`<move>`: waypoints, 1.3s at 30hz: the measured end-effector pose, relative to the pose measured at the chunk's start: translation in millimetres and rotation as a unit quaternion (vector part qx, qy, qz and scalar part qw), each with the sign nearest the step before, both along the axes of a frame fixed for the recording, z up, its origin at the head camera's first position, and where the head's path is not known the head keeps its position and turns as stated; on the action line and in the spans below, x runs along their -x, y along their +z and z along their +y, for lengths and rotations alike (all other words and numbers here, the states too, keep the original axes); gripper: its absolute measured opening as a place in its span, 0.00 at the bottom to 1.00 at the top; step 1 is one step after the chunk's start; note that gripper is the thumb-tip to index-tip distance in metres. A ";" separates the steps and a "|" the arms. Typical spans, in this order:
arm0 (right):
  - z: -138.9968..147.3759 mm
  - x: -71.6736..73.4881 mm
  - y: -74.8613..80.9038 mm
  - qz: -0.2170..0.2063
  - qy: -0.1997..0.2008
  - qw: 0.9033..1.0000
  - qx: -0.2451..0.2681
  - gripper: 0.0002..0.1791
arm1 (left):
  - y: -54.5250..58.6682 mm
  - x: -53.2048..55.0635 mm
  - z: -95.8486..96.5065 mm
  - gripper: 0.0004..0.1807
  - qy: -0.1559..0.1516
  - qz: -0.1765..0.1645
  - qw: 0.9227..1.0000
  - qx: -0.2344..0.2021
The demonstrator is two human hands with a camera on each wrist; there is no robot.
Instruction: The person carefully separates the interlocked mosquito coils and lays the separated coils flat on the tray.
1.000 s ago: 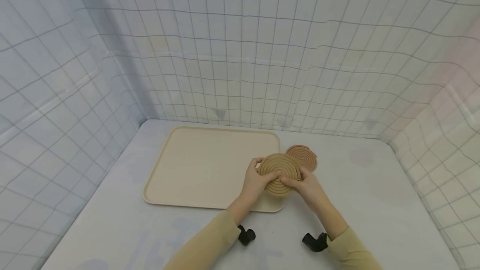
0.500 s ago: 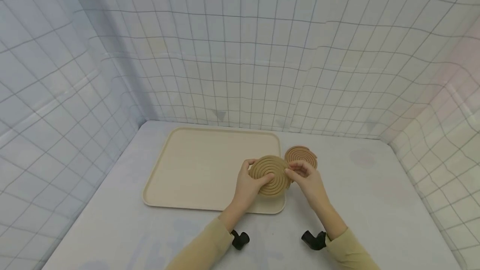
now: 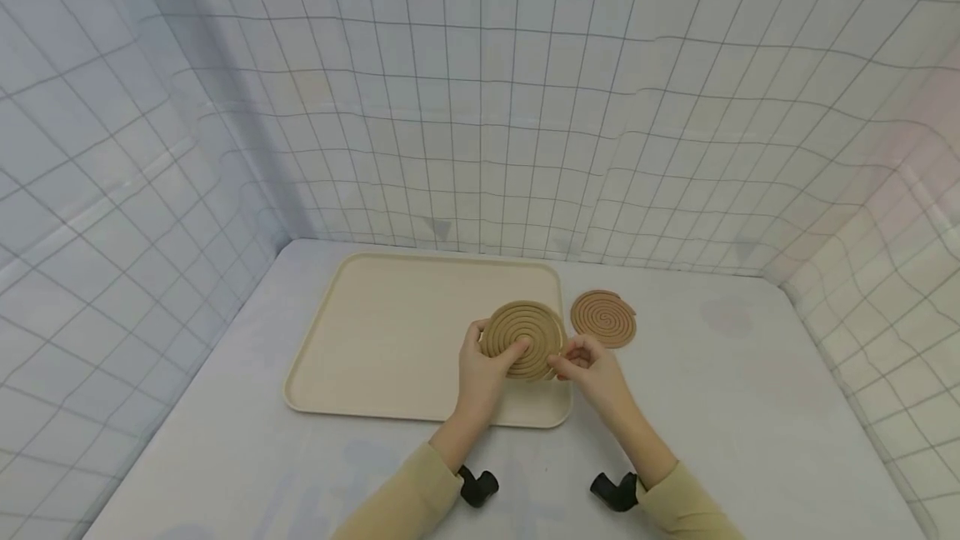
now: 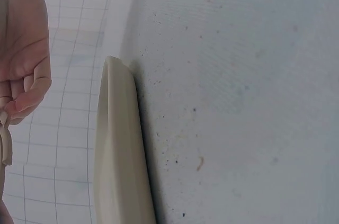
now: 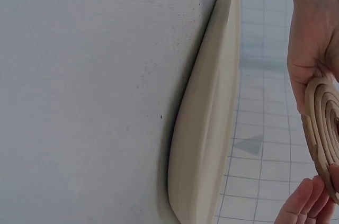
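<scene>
Coils, two in number. The tan coil (image 3: 525,319) is held raised over the right-hand part of the tray (image 3: 397,336), its spiral face turned toward the wearer; whether it is a single layer cannot be told. The reddish-brown coil (image 3: 603,319) lies flat on the table (image 3: 712,407), just beside the tray's right edge. Trays, one: cream, rectangular, with rounded corners and a raised rim.

Hands, two. The left hand (image 3: 482,369), over the tray, grips the tan coil, thumb laid across the face and fingers behind the left edge. The right hand (image 3: 591,369), by the tray's right edge, is closed to a narrow pinch on the coil's outer rim, thumb and fingertips together, remaining fingers curled in.

Sleeves, two, pale yellow: the left sleeve (image 3: 405,494) and the right sleeve (image 3: 686,502), both nearer the wearer than the tray. One bent black fitting (image 3: 478,487) shows at the left wrist, a second black fitting (image 3: 615,492) at the right.

The table is whitish with faint bluish patches; dark specks (image 4: 194,109) lie near the tray. Behind the tray and to both sides stands white sheeting (image 3: 480,107) ruled in a dark grid, creased in places
</scene>
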State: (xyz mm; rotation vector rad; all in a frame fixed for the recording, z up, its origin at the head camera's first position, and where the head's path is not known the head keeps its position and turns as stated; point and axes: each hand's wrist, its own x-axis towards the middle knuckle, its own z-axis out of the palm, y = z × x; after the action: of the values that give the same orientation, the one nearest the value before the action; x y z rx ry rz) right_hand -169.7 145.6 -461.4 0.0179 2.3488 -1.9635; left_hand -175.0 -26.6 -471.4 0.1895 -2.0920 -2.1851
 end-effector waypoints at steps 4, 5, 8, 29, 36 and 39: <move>-1.2 -0.2 -2.6 -0.004 0.003 1.000 -0.018 0.12 | -1.2 -0.8 -2.2 0.26 0.005 0.005 1.000 0.011; -1.0 -0.1 -2.9 -0.003 0.000 1.000 -0.026 0.12 | -1.3 -1.2 -2.9 0.25 0.003 0.007 1.000 0.015; -0.2 0.0 -1.7 0.013 -0.010 0.998 -0.055 0.11 | -1.5 -1.9 -4.8 0.23 -0.008 0.017 0.999 0.028; 0.8 1.2 6.3 0.073 0.024 0.997 -0.023 0.12 | -1.8 0.8 -19.1 0.21 -0.089 -0.033 0.994 0.044; -7.0 -3.6 1.2 0.035 0.021 0.999 0.017 0.14 | -2.0 -0.1 -22.9 0.21 -0.068 -0.040 0.997 0.018; -7.4 -4.2 1.6 0.041 0.023 0.999 -0.018 0.13 | 1.1 -1.3 -26.4 0.19 -0.082 -0.030 0.995 0.044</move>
State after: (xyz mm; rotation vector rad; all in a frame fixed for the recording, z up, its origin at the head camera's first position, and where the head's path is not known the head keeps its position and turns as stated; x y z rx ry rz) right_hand -165.5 138.1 -459.7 -0.1173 2.4118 -1.9364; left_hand -173.7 -52.9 -470.3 0.0796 -2.3079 -2.1935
